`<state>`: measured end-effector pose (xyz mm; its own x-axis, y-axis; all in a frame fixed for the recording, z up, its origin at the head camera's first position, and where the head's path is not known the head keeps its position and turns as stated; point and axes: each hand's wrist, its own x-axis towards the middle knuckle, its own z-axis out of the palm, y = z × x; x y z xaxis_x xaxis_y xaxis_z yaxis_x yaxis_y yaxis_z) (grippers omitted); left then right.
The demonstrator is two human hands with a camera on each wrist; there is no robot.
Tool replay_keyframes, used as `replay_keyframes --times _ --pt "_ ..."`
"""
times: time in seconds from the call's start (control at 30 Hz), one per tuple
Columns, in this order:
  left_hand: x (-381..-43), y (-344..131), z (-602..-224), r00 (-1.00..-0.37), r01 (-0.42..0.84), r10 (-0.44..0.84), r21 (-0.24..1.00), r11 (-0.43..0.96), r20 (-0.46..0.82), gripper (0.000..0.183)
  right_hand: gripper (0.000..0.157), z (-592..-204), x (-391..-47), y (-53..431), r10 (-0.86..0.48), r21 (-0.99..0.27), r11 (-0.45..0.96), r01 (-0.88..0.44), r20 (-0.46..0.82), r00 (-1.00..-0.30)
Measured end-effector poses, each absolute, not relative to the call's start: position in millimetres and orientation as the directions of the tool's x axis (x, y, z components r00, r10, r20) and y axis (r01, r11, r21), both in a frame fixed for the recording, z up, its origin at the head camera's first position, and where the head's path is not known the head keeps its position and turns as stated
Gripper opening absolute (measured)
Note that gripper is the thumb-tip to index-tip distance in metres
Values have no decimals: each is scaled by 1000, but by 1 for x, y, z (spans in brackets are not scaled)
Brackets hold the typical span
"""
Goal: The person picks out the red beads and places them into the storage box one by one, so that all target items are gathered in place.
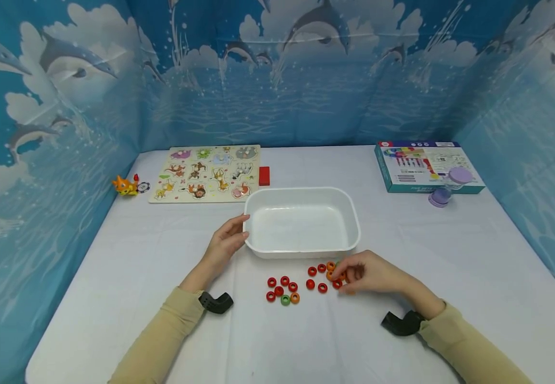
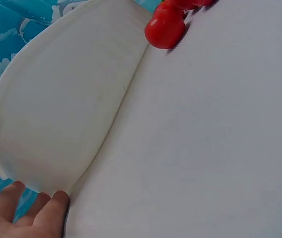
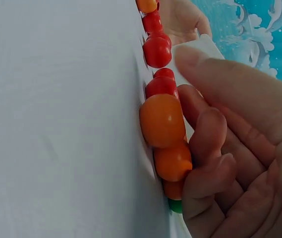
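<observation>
Beads (image 1: 279, 291), red, orange and green, seen in head view on white cloth (image 1: 277, 341), near side of white tray (image 1: 301, 253), in two loose groups. Right-hand group partly covered by right hand (image 1: 371, 272), fingers bent low over it. Tray's left end touched by left hand (image 1: 224, 242); fingers not seen wrapped round rim. Animal board (image 1: 207, 176) and flat box (image 1: 417, 168) placed farther back, well apart from beads.

Left wrist view: tray's end wall met by extended fingertips, no clasp seen. Red beads (image 2: 165, 29) cut off at top edge, near tray's long side.

Right wrist view: beads seen edge-on, resting on cloth. Right hand loosely bent, digits parted, nothing seen gripped. Orange beads (image 3: 162, 121) just beside fingertips; actual contact can't be told. Green bead (image 3: 175, 206) partly hidden at lower end.

Step in hand, as judged: bead pickup, with tray steadied by left hand; no bead seen lifted. Next move judged to call for thumb and fingertips to be closed on one bead, low over cloth, neighbours left unrolled, tray held steady.
</observation>
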<state>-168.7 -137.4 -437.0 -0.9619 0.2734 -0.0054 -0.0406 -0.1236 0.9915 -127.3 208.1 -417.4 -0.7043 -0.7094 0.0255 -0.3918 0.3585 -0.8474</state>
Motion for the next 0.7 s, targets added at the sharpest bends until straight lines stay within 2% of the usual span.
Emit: replay_keyframes --times 0.33,0.7 --pt "-169 -138 -436 -959 -49 282 988 -144 -7 46 23 -439 -132 213 -675 -779 460 -426 5 -738" --pt "-169 -139 -436 -960 -58 279 986 -154 -13 46 24 -438 -133 210 -643 -788 453 -417 35 -765"
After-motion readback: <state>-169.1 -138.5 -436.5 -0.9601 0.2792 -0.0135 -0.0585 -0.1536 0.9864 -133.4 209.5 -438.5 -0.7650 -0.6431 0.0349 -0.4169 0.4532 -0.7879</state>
